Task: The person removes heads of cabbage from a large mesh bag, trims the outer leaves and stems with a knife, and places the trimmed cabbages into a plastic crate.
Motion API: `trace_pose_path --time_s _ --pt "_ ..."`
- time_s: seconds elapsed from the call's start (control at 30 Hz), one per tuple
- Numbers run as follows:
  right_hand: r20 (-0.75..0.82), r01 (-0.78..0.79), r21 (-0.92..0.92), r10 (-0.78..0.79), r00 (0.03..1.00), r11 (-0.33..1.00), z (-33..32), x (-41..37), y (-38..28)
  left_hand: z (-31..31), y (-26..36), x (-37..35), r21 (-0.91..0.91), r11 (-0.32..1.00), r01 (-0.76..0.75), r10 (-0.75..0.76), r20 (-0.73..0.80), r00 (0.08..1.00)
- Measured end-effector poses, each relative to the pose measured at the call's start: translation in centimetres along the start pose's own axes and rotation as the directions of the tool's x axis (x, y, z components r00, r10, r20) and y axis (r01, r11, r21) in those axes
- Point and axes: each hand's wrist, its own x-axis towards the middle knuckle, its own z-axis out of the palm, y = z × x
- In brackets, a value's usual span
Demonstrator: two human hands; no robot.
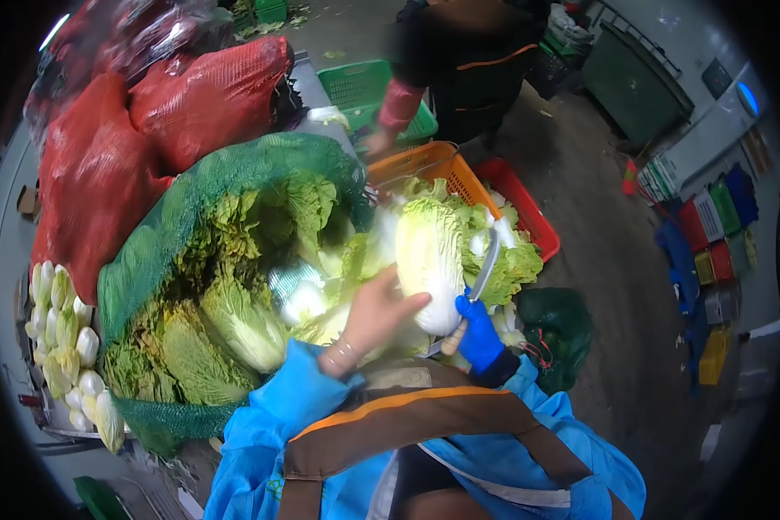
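A pale trimmed cabbage [429, 260] stands upright in front of me. My left hand [380, 314], bare, is at its lower left side with thumb and fingers apart; whether the palm bears on the cabbage is hard to tell. My right hand [478, 334], in a blue glove, is closed round the handle of a knife, at the cabbage's lower right. The curved knife blade [489, 264] points up beside the cabbage. To the left, an open green net bag [139, 277] holds several leafy cabbages [243, 325]. Loose leaves [516, 269] lie right of the blade.
Red mesh sacks [95, 182] lie at the upper left, above stacked small pale cabbages [61, 334]. Orange [459, 173], red [537, 217] and green [355, 82] crates stand ahead. Another person's arm [399, 108] reaches over them. A green bin [633, 82] stands upper right.
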Motion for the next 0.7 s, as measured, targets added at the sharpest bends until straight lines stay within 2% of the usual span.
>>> trace_pose_path --time_s 0.03,0.07,0.13,0.17,0.2,0.23,0.27,0.33,0.37,0.4,0.47,0.5,0.53,0.6,0.63,0.67,0.7 --pt "0.035 0.171 -0.161 -0.167 0.985 0.972 0.3 0.1 -0.2 -0.2 -0.7 -0.1 0.05 0.998 0.028 -0.024 -0.081 0.996" --pt "0.091 0.329 -0.31 -0.316 0.944 0.892 0.5 -0.1 -0.2 -0.3 -0.7 -0.2 0.051 0.998 0.034 -0.03 -0.076 0.997" --pt "0.07 0.302 -0.299 -0.295 0.953 0.905 -0.2 -0.8 -1.1 -0.7 -0.2 0.1 -0.268 0.898 0.35 -0.351 0.045 0.935" --pt "0.012 0.292 -0.25 -0.299 0.954 0.923 -0.6 -1.3 -1.3 -1.1 0.1 -0.2 -0.24 0.876 0.417 -0.386 0.167 0.907" --pt "-0.055 0.289 -0.192 -0.304 0.951 0.938 -1.0 -2.1 -1.5 -1.8 -0.1 -0.8 -0.215 0.878 0.428 -0.393 0.188 0.9" --pt "-0.048 0.363 -0.183 -0.377 0.925 0.914 -1.6 -2.8 -2.1 -2.7 -0.5 -2.0 0.143 0.96 0.24 -0.261 0.156 0.953" --pt "-0.104 0.296 -0.152 -0.313 0.944 0.943 -3.9 -3.2 -2.3 -3.8 -0.9 -3.0 0.473 0.881 0.006 -0.112 0.196 0.974" --pt "-0.192 0.182 0.008 -0.177 0.965 0.983 -6.0 -5.6 -3.6 -6.7 0.7 -5.1 0.731 0.654 -0.195 -0.01 0.266 0.964" --pt "-0.203 0.124 -0.013 -0.124 0.971 0.992 -9.1 -6.8 -3.8 -8.8 -0.7 -6.5 0.844 0.506 -0.179 -0.07 0.247 0.966" --pt "-0.241 0.153 0.009 -0.146 0.959 0.988 -11.3 -8.0 -3.0 -10.3 -2.6 -7.9 0.927 0.339 -0.163 -0.105 0.209 0.972" --pt "-0.406 0.132 0.119 -0.073 0.911 0.984 -14.1 -10.0 -1.7 -10.7 -5.9 -9.4 0.951 0.296 -0.086 -0.222 0.156 0.963" --pt "-0.539 0.144 -0.04 -0.143 0.83 0.989 -13.2 -10.6 -0.8 -9.6 -6.4 -9.6 0.96 0.256 -0.109 -0.174 0.157 0.972" --pt "-0.548 0.153 -0.031 -0.145 0.824 0.988 -13.4 -11.5 -0.1 -9.1 -6.8 -9.0 0.96 0.252 -0.123 -0.179 0.171 0.969" --pt "-0.566 0.147 -0.017 -0.131 0.814 0.989 -14.2 -13.6 1.5 -8.2 -7.6 -7.6 0.878 0.477 -0.045 -0.195 0.155 0.968" --pt "-0.587 0.213 -0.064 -0.209 0.782 0.975 -16.0 -13.7 3.2 -7.8 -8.5 -7.5 0.878 0.475 -0.06 -0.112 0.129 0.985" --pt "-0.598 0.312 -0.112 -0.314 0.738 0.944 -16.1 -13.8 4.0 -7.3 -9.0 -7.4 0.879 0.472 -0.061 -0.098 0.121 0.988" --pt "-0.54 0.275 -0.136 -0.304 0.785 0.952 -17.3 -14.8 4.7 -6.8 -9.4 -7.3 0.907 0.42 -0.021 -0.111 0.074 0.991"
